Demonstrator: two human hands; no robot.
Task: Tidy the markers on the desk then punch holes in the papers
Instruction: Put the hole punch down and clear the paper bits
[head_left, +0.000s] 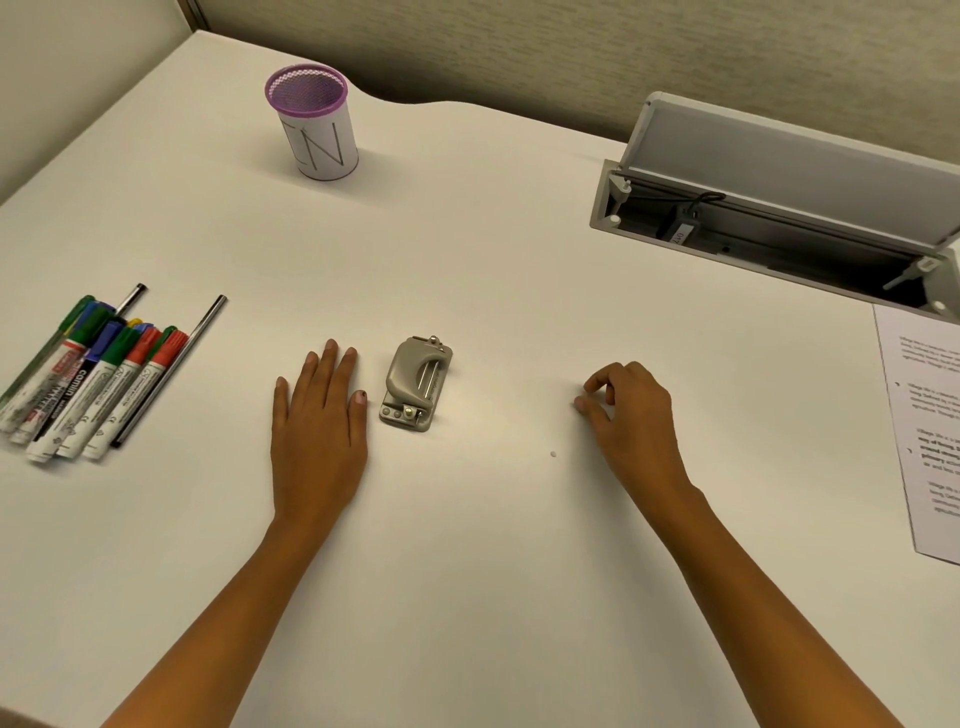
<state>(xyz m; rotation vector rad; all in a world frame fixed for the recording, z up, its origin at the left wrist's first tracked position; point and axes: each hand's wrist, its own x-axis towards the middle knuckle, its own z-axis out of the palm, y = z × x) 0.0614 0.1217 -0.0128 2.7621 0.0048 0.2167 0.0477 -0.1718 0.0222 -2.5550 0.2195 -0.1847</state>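
Both hands were empty: left hand (317, 415) lay flat on the table (467, 260) just beside the punch (416, 384), right hand (631, 415) loosely curled. Markers (88, 384) sat bunched far left, cup (314, 122) at the back, papers (930, 441) at the right edge.

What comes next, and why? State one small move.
Probably reach the left hand over to the markers and pick one up. They lie loose in a bunch at the desk's left side, the mesh cup looks empty, and both hands hold nothing: the left lies flat beside the hole punch, the right hand is loosely curled.
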